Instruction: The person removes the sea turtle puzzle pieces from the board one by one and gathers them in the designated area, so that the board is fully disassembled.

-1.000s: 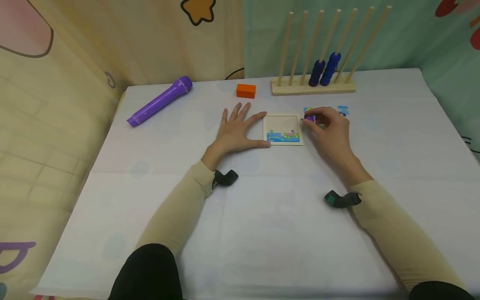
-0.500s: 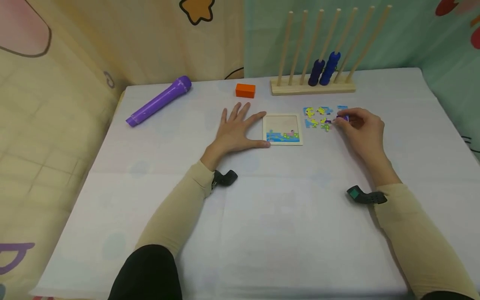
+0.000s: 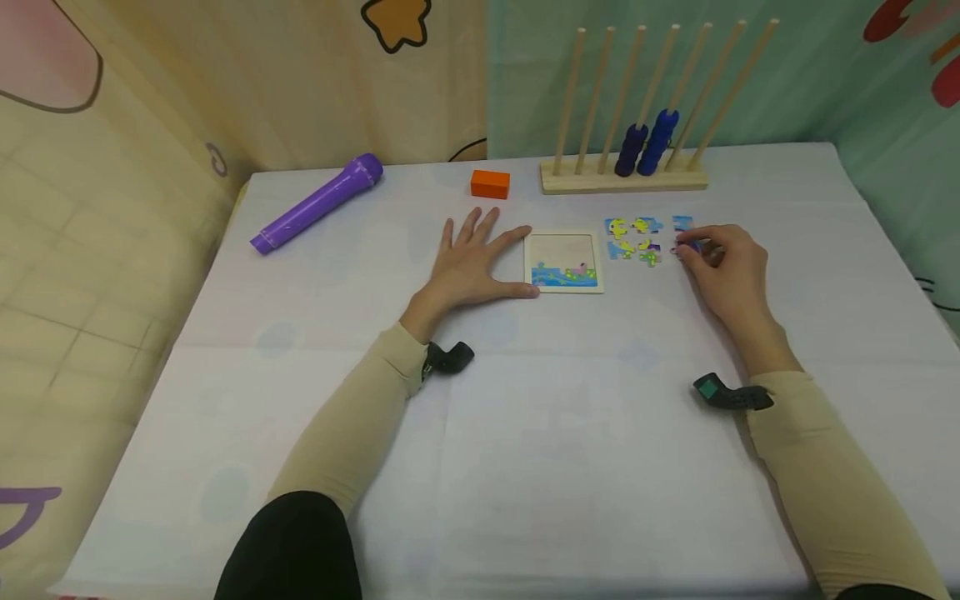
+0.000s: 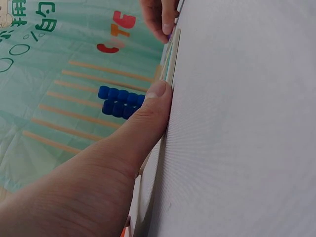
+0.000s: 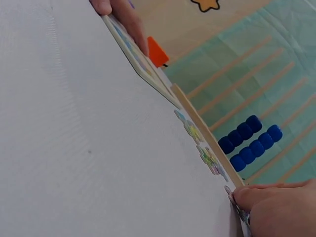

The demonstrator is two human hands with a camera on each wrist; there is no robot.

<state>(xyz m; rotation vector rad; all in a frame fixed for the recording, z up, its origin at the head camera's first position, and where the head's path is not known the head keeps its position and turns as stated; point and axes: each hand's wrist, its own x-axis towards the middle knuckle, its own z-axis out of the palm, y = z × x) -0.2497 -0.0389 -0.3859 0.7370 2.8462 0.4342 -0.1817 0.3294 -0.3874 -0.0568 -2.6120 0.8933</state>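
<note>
My left hand [image 3: 472, 262] rests on the table with its fingers spread and straight. Its index finger and thumb touch the left corners of a square wooden puzzle tray [image 3: 564, 247]. Blue and green fitted pieces fill the tray's lower strip, and bare wood shows above them. Right of a cluster of loose puzzle pieces [image 3: 617, 227], my right hand [image 3: 727, 262] pinches a purple puzzle piece [image 3: 693, 246] at table level, mostly hidden by the fingers. In the right wrist view the thumb [image 5: 249, 197] is at this piece, low against the tabletop.
Behind the pieces stands a wooden peg rack [image 3: 622, 183] with blue beads on two of its pegs. An orange block [image 3: 490, 184] and a purple toy microphone [image 3: 318, 202] lie along the back. Another blue piece [image 3: 682, 222] lies just beyond the right fingers.
My right hand has moved right with the purple puzzle piece, from beside the tray to past the loose pieces, uncovering them. The left hand and tray have stayed put.
</note>
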